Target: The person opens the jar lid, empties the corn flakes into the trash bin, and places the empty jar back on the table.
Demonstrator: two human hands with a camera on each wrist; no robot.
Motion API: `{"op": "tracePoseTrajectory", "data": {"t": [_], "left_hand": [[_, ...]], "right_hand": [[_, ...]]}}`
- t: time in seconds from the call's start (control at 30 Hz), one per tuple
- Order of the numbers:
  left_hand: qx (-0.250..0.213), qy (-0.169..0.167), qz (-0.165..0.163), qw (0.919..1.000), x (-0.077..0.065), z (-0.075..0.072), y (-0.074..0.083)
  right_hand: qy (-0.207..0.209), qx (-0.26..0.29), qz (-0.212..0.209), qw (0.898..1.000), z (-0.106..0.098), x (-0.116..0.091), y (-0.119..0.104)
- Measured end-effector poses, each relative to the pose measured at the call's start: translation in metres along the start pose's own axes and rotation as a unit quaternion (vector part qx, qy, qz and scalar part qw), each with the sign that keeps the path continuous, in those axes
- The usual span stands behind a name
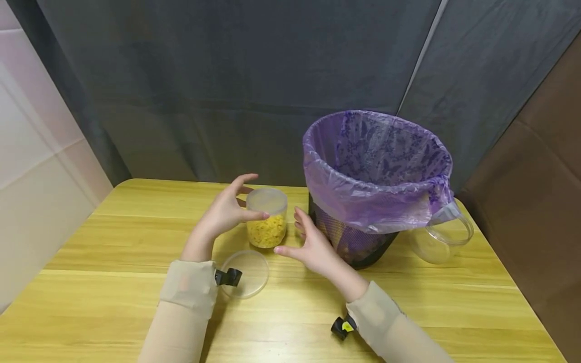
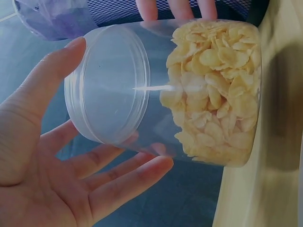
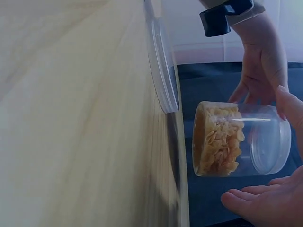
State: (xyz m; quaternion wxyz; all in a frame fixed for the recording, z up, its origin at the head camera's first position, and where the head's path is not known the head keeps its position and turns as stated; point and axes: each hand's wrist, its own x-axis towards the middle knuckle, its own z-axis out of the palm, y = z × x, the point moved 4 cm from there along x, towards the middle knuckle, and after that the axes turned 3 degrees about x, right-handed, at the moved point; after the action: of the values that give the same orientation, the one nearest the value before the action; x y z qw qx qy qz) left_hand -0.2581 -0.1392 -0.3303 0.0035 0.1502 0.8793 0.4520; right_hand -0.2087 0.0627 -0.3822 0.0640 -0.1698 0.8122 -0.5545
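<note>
A clear jar [image 1: 267, 229] with a frosted top holds yellow flakes [image 2: 218, 94] in its lower part. It is upright, its base just above the tabletop in the right wrist view. My left hand [image 1: 222, 214] holds it from the left, thumb across the front near the top and fingers behind; the index finger sticks out away from it in the head view. On the right side, my right hand [image 1: 313, 249] has its fingers spread and thumb apart, close by the jar and gripping nothing. A clear round lid [image 1: 254, 282] lies flat on the table, near the left wrist.
A mesh bin [image 1: 349, 237] lined with a purple bag [image 1: 372, 201] stands behind my right hand. Right of it is an empty clear jar [image 1: 436, 252] with its rim by the bag's knotted edge. The wooden table [image 1: 113, 282] ends at a grey curtain [image 1: 204, 101].
</note>
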Motion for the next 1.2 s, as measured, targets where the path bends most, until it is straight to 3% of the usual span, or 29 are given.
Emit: {"op": "tracePoseTrajectory", "data": {"t": [0.7,1.2], "left_hand": [[0.001,-0.037,0.039,0.9985,-0.009,-0.004,0.015],[-0.013,-0.055,0.067,0.9961,-0.012,-0.004,0.022]], "right_hand": [[-0.024,0.007,-0.036,0.999,0.001,0.008,-0.007],[-0.019,-0.009,-0.029,0.999,0.001,0.007,-0.004]]}}
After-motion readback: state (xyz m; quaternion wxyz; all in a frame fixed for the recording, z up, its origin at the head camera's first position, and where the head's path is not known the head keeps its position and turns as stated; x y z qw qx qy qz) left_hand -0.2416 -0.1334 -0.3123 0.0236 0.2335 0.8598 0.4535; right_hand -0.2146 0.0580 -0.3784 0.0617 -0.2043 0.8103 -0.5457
